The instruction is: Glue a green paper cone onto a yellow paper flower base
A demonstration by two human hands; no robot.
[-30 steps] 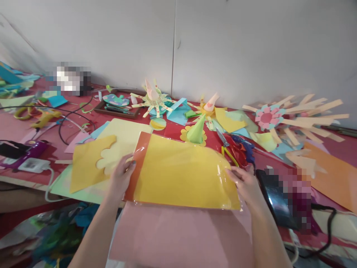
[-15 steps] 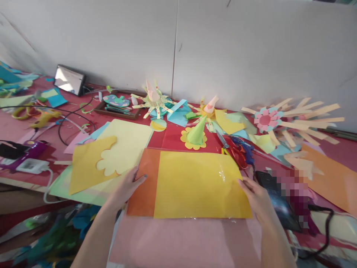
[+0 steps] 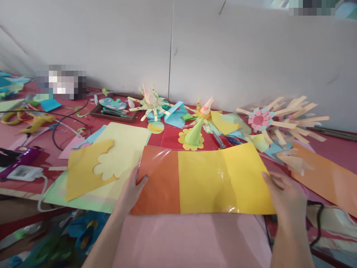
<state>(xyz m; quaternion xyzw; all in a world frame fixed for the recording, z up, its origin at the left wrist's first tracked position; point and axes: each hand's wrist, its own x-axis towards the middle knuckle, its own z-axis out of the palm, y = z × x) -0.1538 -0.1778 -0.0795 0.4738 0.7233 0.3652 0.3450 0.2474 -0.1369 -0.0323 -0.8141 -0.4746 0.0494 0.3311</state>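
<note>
A clear plastic packet of coloured paper [image 3: 167, 178] lies in front of me on a pink sheet [image 3: 189, 242], with orange paper showing at its left. My left hand [image 3: 131, 191] pinches the packet's left edge, thumb on top. My right hand [image 3: 287, 195] grips the right edge of a yellow sheet [image 3: 228, 178], which sticks out of the packet to the right.
A yellow sheet with a flower-shaped cut-out [image 3: 86, 169] lies on pale yellow and green paper at the left. A green paper cone [image 3: 193, 134], scissors [image 3: 219, 139] and paper flowers [image 3: 259, 119] sit behind. Cables [image 3: 67, 124], a glue gun [image 3: 36, 124] and an orange sheet [image 3: 329, 175] flank the area.
The packet has been laid flat on the pink sheet. My right hand has drawn the yellow sheet out to the right, baring more orange paper at the left.
</note>
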